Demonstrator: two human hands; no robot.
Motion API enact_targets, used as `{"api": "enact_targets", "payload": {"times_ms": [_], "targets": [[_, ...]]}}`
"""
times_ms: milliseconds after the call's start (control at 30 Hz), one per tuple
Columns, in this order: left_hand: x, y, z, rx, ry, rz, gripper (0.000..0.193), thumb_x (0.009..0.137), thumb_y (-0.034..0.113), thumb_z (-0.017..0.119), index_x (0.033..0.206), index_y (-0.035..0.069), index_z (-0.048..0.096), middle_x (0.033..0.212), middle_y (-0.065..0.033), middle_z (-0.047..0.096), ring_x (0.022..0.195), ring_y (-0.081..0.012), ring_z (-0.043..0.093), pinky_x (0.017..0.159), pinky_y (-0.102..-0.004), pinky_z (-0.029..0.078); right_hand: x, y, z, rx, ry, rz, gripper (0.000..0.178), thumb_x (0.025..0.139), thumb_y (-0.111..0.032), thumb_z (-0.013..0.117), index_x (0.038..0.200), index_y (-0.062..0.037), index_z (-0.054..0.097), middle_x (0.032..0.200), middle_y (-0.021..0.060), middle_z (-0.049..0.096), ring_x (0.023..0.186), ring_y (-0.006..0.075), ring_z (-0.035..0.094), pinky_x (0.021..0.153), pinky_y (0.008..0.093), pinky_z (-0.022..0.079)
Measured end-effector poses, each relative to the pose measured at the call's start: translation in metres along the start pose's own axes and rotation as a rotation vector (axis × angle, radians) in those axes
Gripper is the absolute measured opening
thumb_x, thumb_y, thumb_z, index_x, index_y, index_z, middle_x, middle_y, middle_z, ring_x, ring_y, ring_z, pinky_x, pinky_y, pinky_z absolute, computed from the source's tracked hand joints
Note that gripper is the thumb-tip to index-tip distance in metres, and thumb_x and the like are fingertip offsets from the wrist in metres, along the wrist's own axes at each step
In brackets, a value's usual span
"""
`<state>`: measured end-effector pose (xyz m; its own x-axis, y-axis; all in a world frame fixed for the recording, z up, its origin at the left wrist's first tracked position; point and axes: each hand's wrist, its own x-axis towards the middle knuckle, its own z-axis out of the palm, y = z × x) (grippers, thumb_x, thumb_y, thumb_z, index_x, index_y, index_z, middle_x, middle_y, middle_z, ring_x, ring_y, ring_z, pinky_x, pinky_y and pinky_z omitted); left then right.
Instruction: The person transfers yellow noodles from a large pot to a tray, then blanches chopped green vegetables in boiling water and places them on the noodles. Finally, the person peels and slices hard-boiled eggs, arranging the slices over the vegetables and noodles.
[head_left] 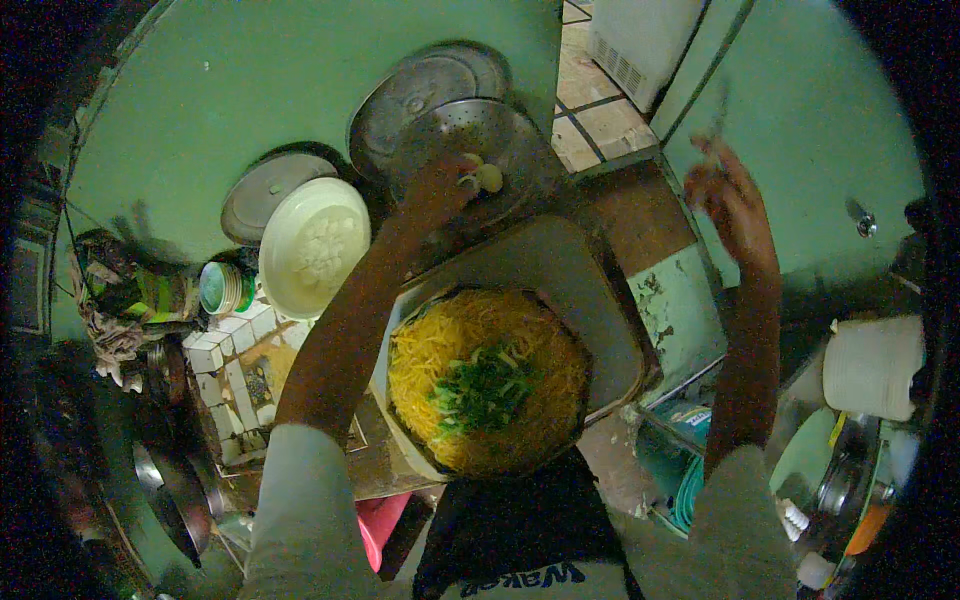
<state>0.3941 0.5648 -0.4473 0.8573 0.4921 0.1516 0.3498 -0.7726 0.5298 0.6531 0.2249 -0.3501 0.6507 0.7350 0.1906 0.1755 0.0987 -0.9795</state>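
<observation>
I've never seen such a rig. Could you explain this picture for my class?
No machine: a person works barehanded. The picture comes from a head-worn camera looking down; its wide lens bends straight edges. Near the middle are yellow shreds topped with chopped greens, with a large tray behind. At left is a white basin of pale pieces. The left hand reaches over a metal colander, a pale, roundish piece in or beside its grip. The raised right hand is blurred; what it holds, if anything, is unclear.

Left hand (450, 188) stretched forward; right hand (730, 198) raised.
</observation>
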Motion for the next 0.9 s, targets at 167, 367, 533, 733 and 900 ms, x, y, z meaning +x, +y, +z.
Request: {"api": "enact_targets", "payload": {"times_ms": [167, 367, 533, 733, 900], "targets": [[0.048, -0.032, 0.062, 0.512, 0.002, 0.257, 0.028, 0.095, 0.022, 0.058, 0.119, 0.01, 0.066, 0.114, -0.0179, 0.068, 0.107, -0.04, 0.064, 0.101, -0.0533, 0.046, -0.097, 0.049, -0.043, -0.102, -0.069, 0.428, 0.031, 0.101, -0.021, 0.054, 0.124, -0.0014, 0.053, 0.098, 0.0046, 0.061, 0.085, 0.0178, 0.056, 0.074, 0.033, 0.049], [0.055, -0.03, 0.07, 0.531, -0.12, 0.126, 0.032, 0.092, 0.025, 0.064, 0.121, 0.01, 0.063, 0.116, -0.0167, 0.067, 0.107, -0.0375, 0.064, 0.099, -0.0531, 0.048, -0.208, 0.079, 0.022, -0.537, 0.07, 0.3, 0.026, 0.098, -0.019, 0.056, 0.121, -0.0057, 0.057, 0.094, 0.0069, 0.06, 0.081, 0.019, 0.056, 0.072, 0.0317, 0.049], [0.048, -0.017, 0.059, 0.187, -0.001, -0.014, 0.038, 0.09, 0.027, 0.07, 0.122, 0.01, 0.061, 0.117, -0.0157, 0.066, 0.106, -0.0354, 0.065, 0.097, -0.053, 0.05, -0.258, 0.037, 0.079, -0.463, -0.155, 0.326, 0.028, 0.101, -0.019, 0.052, 0.124, -0.0036, 0.058, 0.11, 0.0153, 0.064, 0.097, 0.0289, 0.063, 0.085, 0.0389, 0.051], [-0.039, -0.006, -0.024, -0.778, -0.085, -0.008, 0.051, 0.083, 0.026, 0.081, 0.126, 0.011, 0.058, 0.117, -0.01, 0.065, 0.101, -0.0253, 0.069, 0.086, -0.0369, 0.057, -0.283, 0.01, 0.127, -0.724, -0.355, 0.097, 0.023, 0.098, -0.012, 0.06, 0.119, -0.0026, 0.061, 0.111, 0.017, 0.064, 0.104, 0.0334, 0.064, 0.089, 0.0427, 0.051], [-0.182, 0.013, -0.092, -1.298, -0.165, -0.508, 0.042, 0.089, 0.033, 0.071, 0.12, 0.006, 0.06, 0.109, -0.01, 0.067, 0.098, -0.0227, 0.069, 0.082, -0.0337, 0.058, -0.248, 0.039, 0.122, -0.687, -0.538, 0.012, 0.021, 0.096, -0.015, 0.064, 0.116, -0.0075, 0.065, 0.109, 0.0148, 0.066, 0.098, 0.0285, 0.067, 0.082, 0.0406, 0.054]]}}
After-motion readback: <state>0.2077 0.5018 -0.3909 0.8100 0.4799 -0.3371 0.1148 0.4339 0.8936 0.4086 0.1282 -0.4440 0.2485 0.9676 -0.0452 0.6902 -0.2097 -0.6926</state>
